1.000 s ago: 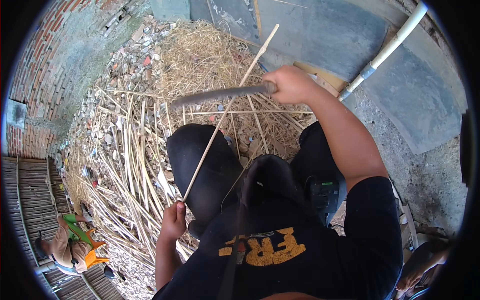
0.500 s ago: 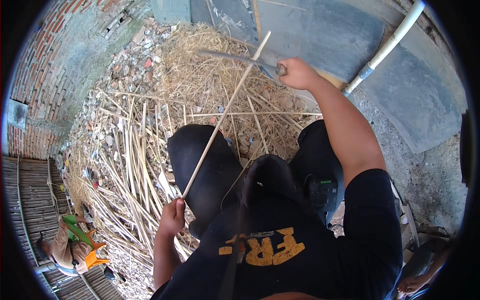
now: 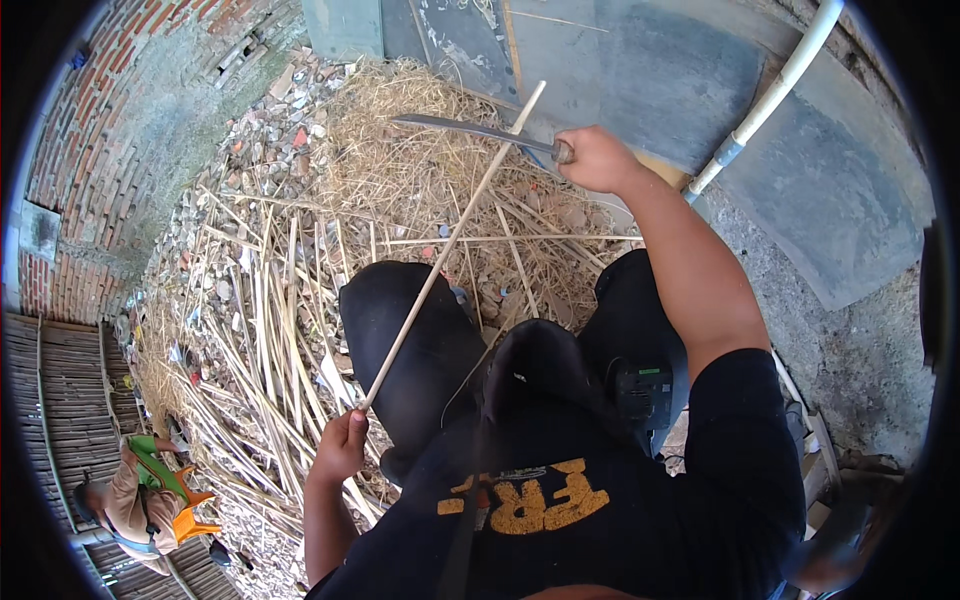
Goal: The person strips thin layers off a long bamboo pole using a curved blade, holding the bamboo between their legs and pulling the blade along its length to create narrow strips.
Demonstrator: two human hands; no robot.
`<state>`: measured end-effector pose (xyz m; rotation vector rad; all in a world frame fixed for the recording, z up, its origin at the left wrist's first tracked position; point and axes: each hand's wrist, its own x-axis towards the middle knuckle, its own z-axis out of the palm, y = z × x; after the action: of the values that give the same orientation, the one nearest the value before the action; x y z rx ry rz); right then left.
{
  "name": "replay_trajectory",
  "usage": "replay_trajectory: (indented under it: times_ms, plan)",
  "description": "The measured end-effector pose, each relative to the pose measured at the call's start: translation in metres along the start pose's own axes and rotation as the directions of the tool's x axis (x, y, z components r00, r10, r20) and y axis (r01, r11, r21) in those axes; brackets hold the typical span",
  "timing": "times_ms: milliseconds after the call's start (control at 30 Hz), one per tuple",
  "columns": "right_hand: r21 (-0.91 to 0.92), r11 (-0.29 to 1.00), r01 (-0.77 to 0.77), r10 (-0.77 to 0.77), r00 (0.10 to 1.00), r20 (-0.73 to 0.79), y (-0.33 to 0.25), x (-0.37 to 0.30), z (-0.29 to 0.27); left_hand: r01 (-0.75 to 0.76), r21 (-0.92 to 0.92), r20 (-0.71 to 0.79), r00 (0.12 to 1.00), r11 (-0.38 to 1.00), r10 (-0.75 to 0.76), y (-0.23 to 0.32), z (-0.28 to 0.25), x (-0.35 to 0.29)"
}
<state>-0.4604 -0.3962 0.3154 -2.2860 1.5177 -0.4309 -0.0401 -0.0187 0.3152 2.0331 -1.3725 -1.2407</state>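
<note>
In my left hand (image 3: 342, 447) is the near end of a long pale bamboo strip (image 3: 440, 262), fingers closed around it. The strip slants up over my left knee toward the far right. My right hand (image 3: 597, 160), arm stretched forward, grips the handle of a machete (image 3: 470, 128). Its long dark blade points left and crosses the strip close to the far end. Whether the edge bites into the strip, I cannot tell.
Split bamboo strips (image 3: 275, 350) lie heaped on the rubble at my left, with straw-like shavings (image 3: 400, 150) ahead. Grey panels (image 3: 660, 80) and a white pipe (image 3: 770, 110) stand at the right. A person (image 3: 135, 500) is beside an orange chair (image 3: 190, 515) at far left.
The machete has turned, so its blade now shows broader, and my right hand is slightly lower. The strip's far end sits a little lower too. My left hand still grips it.
</note>
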Motion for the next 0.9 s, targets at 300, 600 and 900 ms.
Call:
replay_trajectory:
  times_ms: [300,600,900]
  plan:
    - [0.028,0.985,0.169,-0.17,0.983,0.07,-0.003,-0.002,0.005,-0.107,0.151,-0.081,0.99,0.983,0.12,-0.004,0.005,0.0]
    - [-0.054,0.978,0.203,-0.196,0.974,0.116,-0.048,-0.018,-0.017,-0.015,0.045,-0.026,1.0,0.999,0.016,-0.005,0.003,-0.001]
    - [0.155,0.967,-0.204,0.228,0.961,-0.159,0.033,0.01,-0.008,-0.082,0.124,-0.037,0.996,0.989,0.087,-0.004,0.003,0.0]
